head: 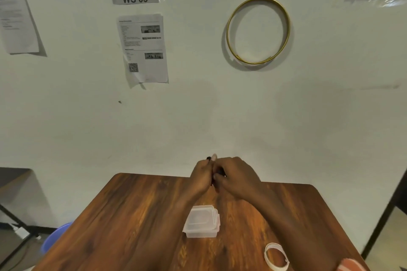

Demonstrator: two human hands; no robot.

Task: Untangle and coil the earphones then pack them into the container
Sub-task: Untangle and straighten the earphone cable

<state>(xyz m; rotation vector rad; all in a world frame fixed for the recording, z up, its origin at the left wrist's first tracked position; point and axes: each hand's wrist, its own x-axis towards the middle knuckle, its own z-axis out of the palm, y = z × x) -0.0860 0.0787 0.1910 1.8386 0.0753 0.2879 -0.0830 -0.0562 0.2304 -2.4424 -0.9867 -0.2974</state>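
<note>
My left hand (pixel 201 177) and my right hand (pixel 235 175) are pressed together above the far edge of the wooden table (pixel 132 215). Between them I see small dark bits of the black earphones (pixel 217 175); most of the cable is hidden inside the fingers. Both hands are closed around it. A small clear plastic container (pixel 201 221) with its lid on sits on the table, nearer to me than the hands and a little below them in the picture.
A white strap loop (pixel 276 256) lies on the table near the right front. A blue tub (pixel 55 237) stands on the floor left of the table. The wall is close behind the table's far edge, with a gold hoop (pixel 258 29) hanging on it.
</note>
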